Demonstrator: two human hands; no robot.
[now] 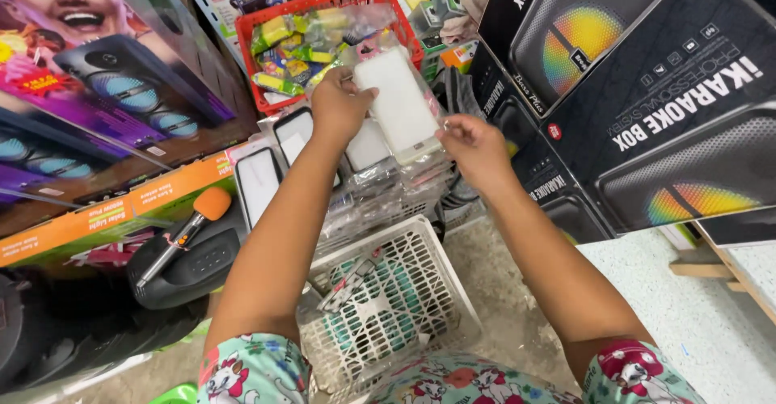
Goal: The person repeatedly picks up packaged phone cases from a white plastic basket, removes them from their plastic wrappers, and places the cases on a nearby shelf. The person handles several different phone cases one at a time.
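Head view: fingers of the left hand are closed on the upper left edge of a white rectangular device in a clear plastic bag. Right hand pinches the bag's lower right corner (thumb against forefinger). Device is plain, glossy and tilted, held above a stack of similar bagged items, just before the red basket.

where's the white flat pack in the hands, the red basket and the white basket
white flat pack [398, 101], head view, middle of its white face
red basket [323, 4], head view, its back rim
white basket [420, 291], head view, its slatted side
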